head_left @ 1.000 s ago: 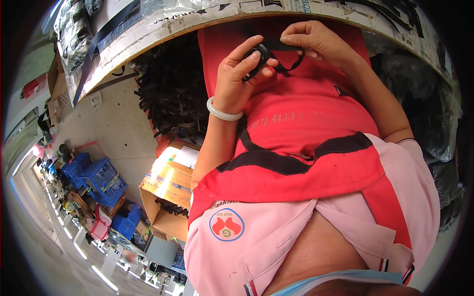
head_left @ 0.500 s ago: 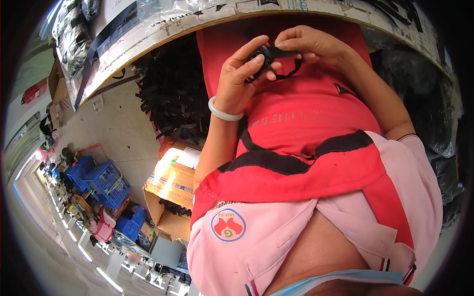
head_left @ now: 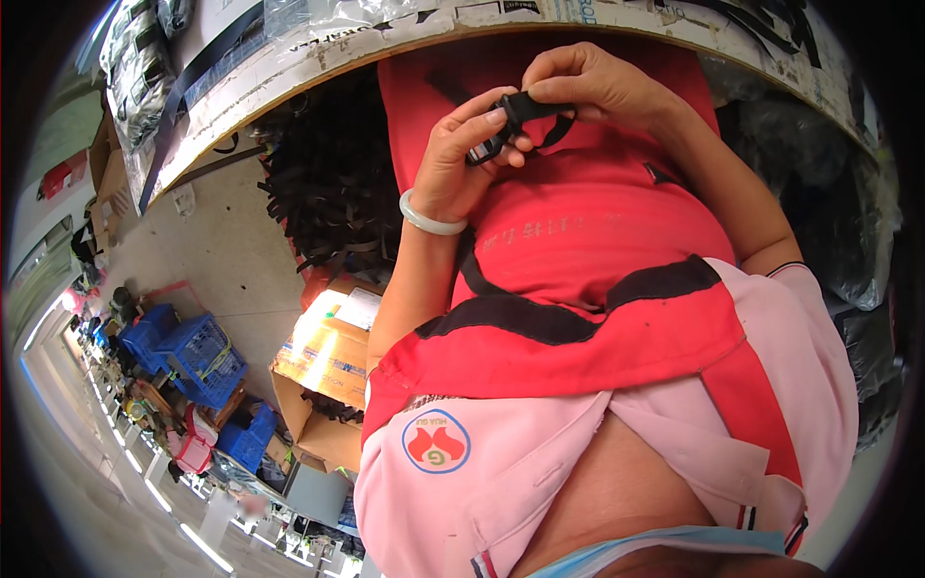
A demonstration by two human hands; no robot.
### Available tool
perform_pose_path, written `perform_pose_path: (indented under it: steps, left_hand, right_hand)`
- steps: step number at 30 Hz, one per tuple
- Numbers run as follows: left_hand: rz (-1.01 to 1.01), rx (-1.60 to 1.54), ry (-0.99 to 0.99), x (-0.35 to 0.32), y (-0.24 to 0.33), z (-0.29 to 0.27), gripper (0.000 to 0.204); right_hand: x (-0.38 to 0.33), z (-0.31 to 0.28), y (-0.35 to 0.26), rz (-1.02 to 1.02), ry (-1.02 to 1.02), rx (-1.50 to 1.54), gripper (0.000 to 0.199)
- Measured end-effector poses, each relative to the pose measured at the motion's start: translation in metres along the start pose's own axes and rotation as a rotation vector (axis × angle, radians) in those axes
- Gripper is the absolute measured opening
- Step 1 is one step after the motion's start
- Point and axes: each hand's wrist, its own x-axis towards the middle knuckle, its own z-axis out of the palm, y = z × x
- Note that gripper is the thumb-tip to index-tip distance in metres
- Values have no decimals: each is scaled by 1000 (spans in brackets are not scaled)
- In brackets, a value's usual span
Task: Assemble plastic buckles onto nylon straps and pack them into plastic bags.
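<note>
My left hand [head_left: 453, 159], with a pale bangle at its wrist, grips a black plastic buckle [head_left: 487, 150] between thumb and fingers. A black webbing strap [head_left: 547, 106] runs from the buckle across to my right hand [head_left: 607, 85]. The right thumb and fingers pinch that strap close to the buckle. Below it, part of the strap hangs in a small loop between the hands. How the webbing passes through the buckle is partly hidden by my left fingers. Both hands are held over my red apron [head_left: 578, 202], just on the near side of the table edge.
A worktable [head_left: 318, 67] with a worn curved edge lies ahead, bearing straps and plastic bags. Under it at left is a heap of black webbing pieces [head_left: 332, 183]. An open cardboard box [head_left: 323, 361] and blue crates [head_left: 202, 356] stand on the left. Dark plastic bags [head_left: 819, 193] are at right.
The buckle has turned and shifted slightly left in my left hand. More of the strap's flat face shows by my right fingers. A dark strip now shows beyond my left hand.
</note>
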Motion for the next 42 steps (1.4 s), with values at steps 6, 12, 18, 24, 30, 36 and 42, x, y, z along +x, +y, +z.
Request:
perform_pose_path:
  steps: [6,12,18,24,30,36,42]
  left_hand:
    - [89,58,89,2,-5,-2,35]
    - [199,361,178,9,-11,0,32]
    - [193,204,234,5,-10,-2,34]
    - [196,372,167,10,-15,-10,32]
    - [113,59,181,6,-4,-22,25]
    - [105,132,238,11,-13,-15,30]
    - [255,320,365,9,-11,0,24]
  right_hand:
    - [4,8,-14,26,-8,-191,20]
    - [6,16,-5,-151,9,-348,18]
    - [6,11,-6,-113,82,-389,19]
    - [12,7,11,-434,8,-555,15]
    - [5,15,6,-243,200,-320,10]
    - [12,18,11,-438,242,-396,9]
    - [-10,36,-14,-388,248,-325,9]
